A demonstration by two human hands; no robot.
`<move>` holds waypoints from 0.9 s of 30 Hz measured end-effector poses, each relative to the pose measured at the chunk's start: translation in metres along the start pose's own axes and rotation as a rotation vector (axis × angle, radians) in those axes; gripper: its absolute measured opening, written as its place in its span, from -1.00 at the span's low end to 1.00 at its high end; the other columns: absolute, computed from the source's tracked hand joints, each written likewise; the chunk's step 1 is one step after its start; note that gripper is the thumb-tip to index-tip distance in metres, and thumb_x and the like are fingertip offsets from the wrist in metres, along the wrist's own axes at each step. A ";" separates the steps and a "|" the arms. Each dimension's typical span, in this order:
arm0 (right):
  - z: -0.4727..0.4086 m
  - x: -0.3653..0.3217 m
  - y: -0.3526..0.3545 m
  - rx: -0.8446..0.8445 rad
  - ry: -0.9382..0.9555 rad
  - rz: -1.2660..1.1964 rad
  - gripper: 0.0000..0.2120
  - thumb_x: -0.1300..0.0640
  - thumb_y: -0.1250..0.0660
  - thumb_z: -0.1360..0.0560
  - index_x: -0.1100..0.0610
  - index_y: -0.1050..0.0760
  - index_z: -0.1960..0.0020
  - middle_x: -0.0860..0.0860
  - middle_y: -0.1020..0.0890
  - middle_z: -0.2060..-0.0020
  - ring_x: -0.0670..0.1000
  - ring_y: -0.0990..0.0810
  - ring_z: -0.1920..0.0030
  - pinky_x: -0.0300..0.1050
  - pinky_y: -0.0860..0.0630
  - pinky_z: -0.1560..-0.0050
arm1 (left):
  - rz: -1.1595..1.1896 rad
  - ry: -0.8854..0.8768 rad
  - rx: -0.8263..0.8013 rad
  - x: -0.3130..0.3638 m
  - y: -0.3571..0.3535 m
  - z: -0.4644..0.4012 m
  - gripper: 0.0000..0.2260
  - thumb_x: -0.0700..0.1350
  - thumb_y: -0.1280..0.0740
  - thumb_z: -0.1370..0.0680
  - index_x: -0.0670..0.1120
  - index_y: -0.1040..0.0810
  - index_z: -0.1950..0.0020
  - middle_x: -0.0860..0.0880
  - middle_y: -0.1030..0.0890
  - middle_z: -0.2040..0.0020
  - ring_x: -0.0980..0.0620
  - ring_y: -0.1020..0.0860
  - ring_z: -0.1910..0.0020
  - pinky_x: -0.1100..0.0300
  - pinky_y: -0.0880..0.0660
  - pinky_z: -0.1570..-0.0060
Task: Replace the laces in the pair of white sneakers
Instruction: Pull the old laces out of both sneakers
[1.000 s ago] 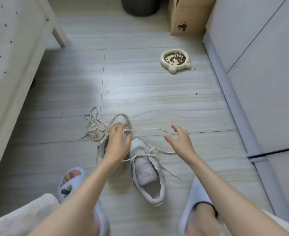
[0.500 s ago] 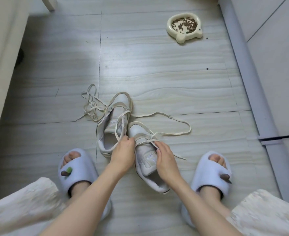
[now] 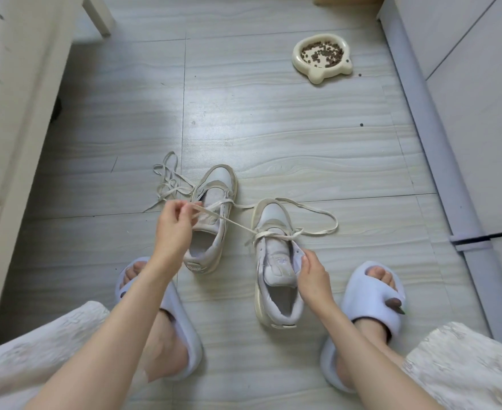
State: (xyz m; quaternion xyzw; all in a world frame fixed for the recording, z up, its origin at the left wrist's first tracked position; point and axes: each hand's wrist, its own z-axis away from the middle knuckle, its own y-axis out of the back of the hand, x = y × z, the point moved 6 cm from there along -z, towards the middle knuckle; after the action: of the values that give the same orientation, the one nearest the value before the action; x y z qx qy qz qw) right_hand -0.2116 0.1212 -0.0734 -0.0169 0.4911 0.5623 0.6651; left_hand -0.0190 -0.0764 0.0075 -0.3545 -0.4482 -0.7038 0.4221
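Step in hand: by my reading, lacing or unlacing the right sneaker (image 3: 275,261); which of the two could not be told, as the lace (image 3: 238,225) crossed only its lower eyelets.
Left hand (image 3: 174,229): raised over the left sneaker (image 3: 211,220), fingers (image 3: 181,207) pinching one end of the lace, which ran taut and slanting from the hand down to the right sneaker's eyelets.
Right hand (image 3: 312,273): fingers curled onto the upper edge of the right sneaker beside its tongue, gripping it, apparently to steady the shoe against the pull.
Free end: the lace's other run lay in a long slack loop on the floor (image 3: 273,128), just beside the right sneaker's toe.
Spare lace (image 3: 167,182): a loose tangle on the floor, touching the left sneaker's toe side.
Sneakers: both on the floor between the person's slippered feet, toes pointing away, near each other but apart.
Next move: likely a steady draw through the eyelet, with the shoe held firm so it would not drag.
Materials: flat, woven, cream-coloured laces, limp and prone to knotting; smooth white uppers with beige trim, a padded tongue and collar; wood-grain plank floor.
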 end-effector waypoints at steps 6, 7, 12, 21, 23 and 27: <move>0.002 0.008 0.006 0.018 -0.067 0.012 -0.68 0.17 0.03 -0.64 0.20 -0.40 -0.28 0.20 -0.55 -0.16 0.23 -0.46 -0.18 -0.08 -0.29 -0.02 | 0.277 0.091 0.158 0.008 0.018 -0.002 -0.79 -0.19 -0.03 -0.66 0.00 -0.30 0.15 0.01 -0.35 0.33 0.19 -0.32 0.53 0.31 -0.38 0.51; 0.002 0.009 0.007 0.022 -0.077 0.012 -0.68 0.17 0.03 -0.64 0.20 -0.40 -0.27 0.20 -0.55 -0.15 0.23 -0.46 -0.17 -0.08 -0.29 -0.02 | 0.136 0.009 0.212 0.012 0.030 -0.006 -0.80 -0.19 -0.05 -0.64 0.04 -0.31 0.14 0.03 -0.38 0.31 0.15 -0.36 0.46 0.25 -0.41 0.44; 0.004 0.007 0.004 0.012 -0.092 0.028 -0.69 0.16 0.03 -0.64 0.21 -0.41 -0.25 0.21 -0.56 -0.13 0.23 -0.46 -0.16 -0.07 -0.28 0.01 | -0.298 -0.223 0.314 0.026 0.061 -0.004 -0.86 -0.21 -0.12 -0.59 -0.11 -0.47 -0.02 -0.06 -0.52 0.20 -0.09 -0.48 0.17 0.03 -0.42 0.08; 0.018 -0.011 -0.017 -0.062 -0.039 0.061 -0.71 0.14 0.02 -0.65 0.23 -0.41 -0.18 0.19 -0.56 -0.06 0.17 -0.47 -0.07 -0.13 -0.16 0.19 | -0.747 -0.237 -0.383 -0.032 -0.063 0.034 -0.71 -0.18 -0.16 -0.59 -0.11 -0.47 -0.29 -0.10 -0.53 -0.25 -0.14 -0.47 -0.25 0.02 -0.41 -0.18; 0.019 -0.009 -0.017 -0.072 -0.042 0.065 -0.72 0.14 0.02 -0.65 0.23 -0.41 -0.16 0.18 -0.56 -0.06 0.16 -0.47 -0.05 -0.12 -0.17 0.17 | -0.880 -0.202 -0.458 -0.035 -0.076 0.034 -0.80 -0.16 -0.10 -0.59 -0.11 -0.45 -0.15 -0.15 -0.54 -0.18 -0.20 -0.47 -0.19 0.00 -0.41 -0.01; 0.015 -0.004 -0.018 -0.091 -0.049 0.038 -0.73 0.15 0.01 -0.64 0.21 -0.41 -0.17 0.14 -0.53 -0.08 0.08 -0.44 -0.04 -0.17 -0.18 0.17 | -1.177 -0.143 -0.520 -0.043 -0.084 0.027 -0.81 -0.13 -0.10 -0.58 -0.16 -0.41 -0.11 -0.15 -0.49 -0.19 -0.20 -0.46 -0.19 0.02 -0.35 0.02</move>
State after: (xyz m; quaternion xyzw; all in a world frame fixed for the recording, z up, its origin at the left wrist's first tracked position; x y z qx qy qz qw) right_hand -0.1875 0.1200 -0.0725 -0.0240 0.4488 0.5970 0.6645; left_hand -0.0755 -0.0196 -0.0487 -0.1861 -0.4097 -0.8777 -0.1649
